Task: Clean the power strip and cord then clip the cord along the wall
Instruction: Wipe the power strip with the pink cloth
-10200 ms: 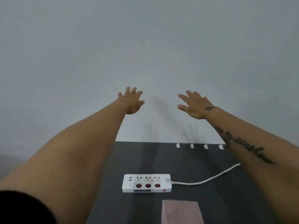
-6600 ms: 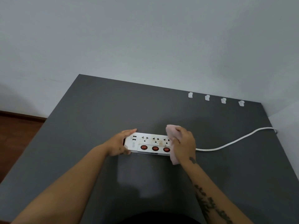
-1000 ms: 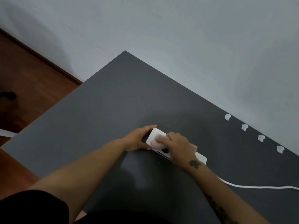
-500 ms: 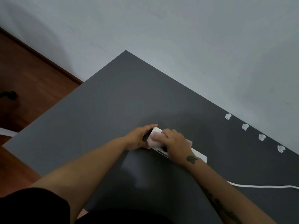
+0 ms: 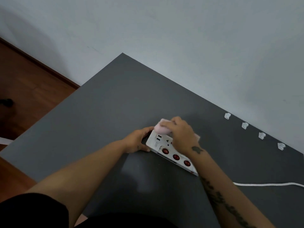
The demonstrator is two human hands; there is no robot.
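Observation:
A white power strip (image 5: pixel 166 149) with three red switches lies on the dark grey table (image 5: pixel 102 112). My left hand (image 5: pixel 137 141) grips its left end. My right hand (image 5: pixel 181 135) holds a pink cloth (image 5: pixel 162 128) against the strip's far left corner and covers part of the sockets. The strip's white cord (image 5: pixel 266 184) runs off to the right across the table. Several white cord clips (image 5: pixel 244 125) sit in a row at the table's back edge by the wall.
A pale grey wall (image 5: pixel 181 38) rises behind the table. Brown wooden floor (image 5: pixel 24 79) lies to the left, with a small dark object (image 5: pixel 6 102) on it. The table's left edge runs diagonally near my left arm.
My right hand has slid the pink cloth up to the strip's far left corner, uncovering the three red switches. My left hand stays on the strip's left end.

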